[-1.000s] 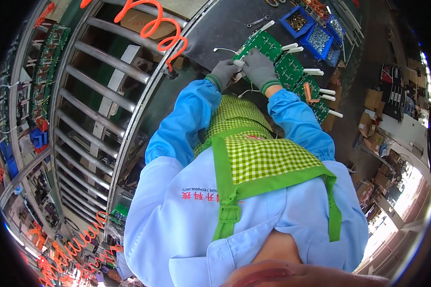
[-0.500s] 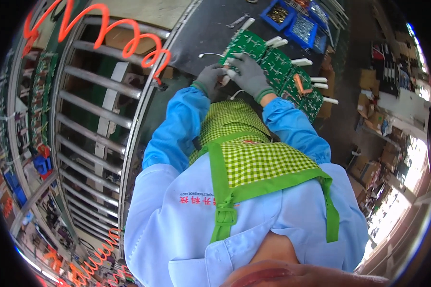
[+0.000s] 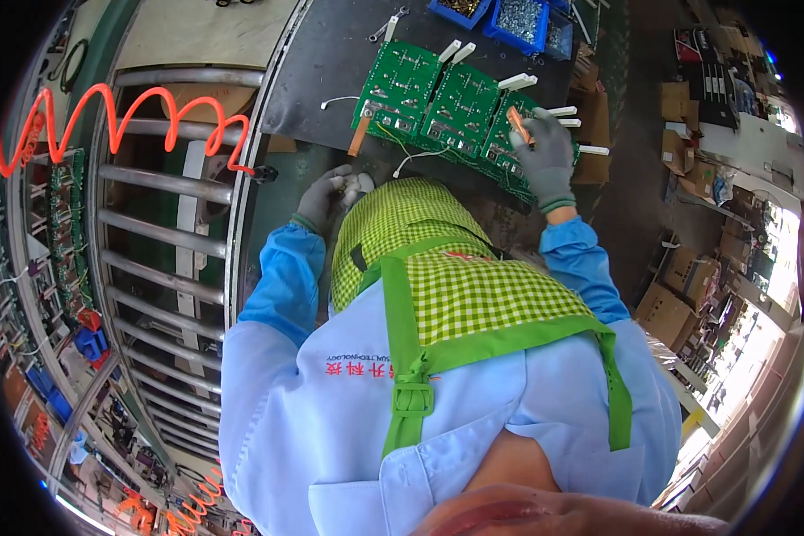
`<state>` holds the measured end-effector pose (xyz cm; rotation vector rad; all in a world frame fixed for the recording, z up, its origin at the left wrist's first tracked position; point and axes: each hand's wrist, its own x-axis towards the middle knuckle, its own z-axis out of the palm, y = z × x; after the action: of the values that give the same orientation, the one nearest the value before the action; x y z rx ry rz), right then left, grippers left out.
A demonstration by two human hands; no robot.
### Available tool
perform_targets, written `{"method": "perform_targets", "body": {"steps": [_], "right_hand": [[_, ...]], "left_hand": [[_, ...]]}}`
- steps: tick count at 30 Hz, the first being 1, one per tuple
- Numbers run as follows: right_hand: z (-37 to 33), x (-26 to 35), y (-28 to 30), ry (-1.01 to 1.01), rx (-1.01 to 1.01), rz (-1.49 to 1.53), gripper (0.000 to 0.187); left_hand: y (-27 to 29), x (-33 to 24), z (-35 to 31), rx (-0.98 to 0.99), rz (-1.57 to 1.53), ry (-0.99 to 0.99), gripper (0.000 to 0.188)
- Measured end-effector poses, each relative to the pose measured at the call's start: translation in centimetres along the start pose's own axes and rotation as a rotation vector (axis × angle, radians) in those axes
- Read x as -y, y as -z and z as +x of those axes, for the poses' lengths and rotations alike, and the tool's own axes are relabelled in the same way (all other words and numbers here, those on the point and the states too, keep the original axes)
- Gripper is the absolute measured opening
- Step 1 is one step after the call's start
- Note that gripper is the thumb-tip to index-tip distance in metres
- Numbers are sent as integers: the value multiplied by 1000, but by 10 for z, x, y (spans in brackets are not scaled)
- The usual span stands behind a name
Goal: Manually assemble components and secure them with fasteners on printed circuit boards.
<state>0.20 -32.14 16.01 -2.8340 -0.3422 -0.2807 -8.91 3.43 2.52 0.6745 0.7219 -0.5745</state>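
Both hands have parted since the earlier frame, where they met over the left end of the circuit boards: the right hand (image 3: 548,159) is now at the right part of the row, and the left hand (image 3: 323,196) has drawn back toward the body. With them gone, a copper strip (image 3: 360,138) shows at the near left corner of the boards, sticking out past the edge.

Gloved in gray, the right hand has its fingers bent around a loose copper piece (image 3: 515,119) lying over the right part of the row — whether they grip it or only touch it, I cannot tell. The left hand, gloved too, sits beside the green checked apron (image 3: 424,228) with its fingers curled; something pale shows at the fingertips, and I cannot tell if it is held.

Green circuit boards (image 3: 456,103) lie in a slanting row along the near side of the dark table (image 3: 308,85), with white posts (image 3: 518,82) jutting from their far and right edges. One white wire (image 3: 339,100) reaches out left of the boards, another (image 3: 420,157) curves off their near edge. Beyond them stand blue bins (image 3: 513,41) of small metal parts. Left of the table runs a roller conveyor (image 3: 170,186), an orange coiled hose (image 3: 165,112) looping above it.
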Motion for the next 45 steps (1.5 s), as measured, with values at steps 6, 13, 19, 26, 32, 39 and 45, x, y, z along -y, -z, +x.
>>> {"method": "perform_targets", "body": {"steps": [6,13,19,26,32,39,45], "right_hand": [[-14,-40,13,-95,261,-204,23],[-31,-71,-11,95,168,-167,16],[-13,-90,-5,210,272,-14,13],[3,-102,16,209,623,324,13],[20,-95,27,165,732,172,13],[-17,-79,13,111,353,174,16],[-36,-37,17,49,323,199,28]], "left_hand": [[-41,34,4,381,120,-12,38],[-120,48,19,462,100,58,38],[-120,46,44,76,477,-99,22],[-101,35,68,-127,47,-274,18],[-109,41,67,32,-287,-293,24],[-102,36,70,74,-297,-246,22],[-103,28,66,89,-369,-147,22]]}}
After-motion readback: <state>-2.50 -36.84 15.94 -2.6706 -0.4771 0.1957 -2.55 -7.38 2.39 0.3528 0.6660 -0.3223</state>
